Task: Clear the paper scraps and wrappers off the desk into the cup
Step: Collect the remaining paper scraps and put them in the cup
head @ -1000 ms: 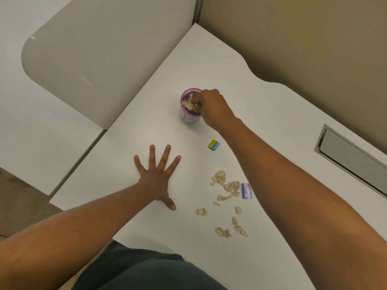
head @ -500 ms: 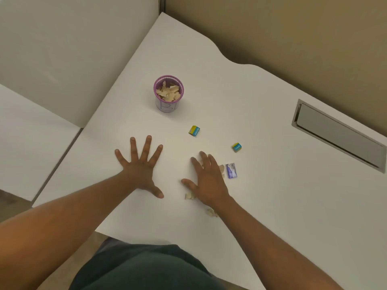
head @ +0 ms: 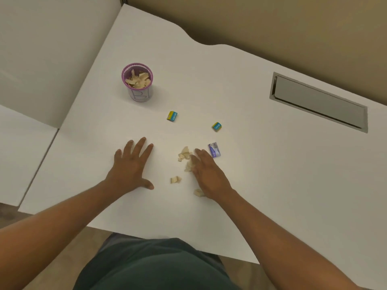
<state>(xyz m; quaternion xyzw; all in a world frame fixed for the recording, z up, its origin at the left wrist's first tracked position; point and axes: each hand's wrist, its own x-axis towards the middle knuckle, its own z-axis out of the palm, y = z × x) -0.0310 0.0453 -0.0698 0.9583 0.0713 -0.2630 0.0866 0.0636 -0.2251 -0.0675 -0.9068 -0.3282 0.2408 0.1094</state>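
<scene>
A purple-rimmed cup (head: 138, 95) stands at the back left of the white desk (head: 251, 164), filled with beige paper scraps. More beige scraps (head: 185, 154) lie in a loose pile near the front, with a separate piece (head: 175, 180) and another (head: 198, 192) closer to me. My right hand (head: 207, 172) lies on edge against the pile, fingers together, holding nothing I can see. My left hand (head: 132, 164) rests flat with fingers spread, left of the scraps. Two yellow-and-blue wrappers (head: 172, 116) (head: 216, 126) and a purple wrapper (head: 214, 150) lie beyond the pile.
A grey recessed cable hatch (head: 318, 101) sits in the desk at the right. A beige partition wall (head: 272, 24) runs behind the desk. A white panel (head: 52, 49) stands to the left. The desk's front edge is just before my dark-clad torso.
My right hand left the cup, came back to the scrap pile and turned from flat over it to on edge at its right side. The left hand stayed flat.
</scene>
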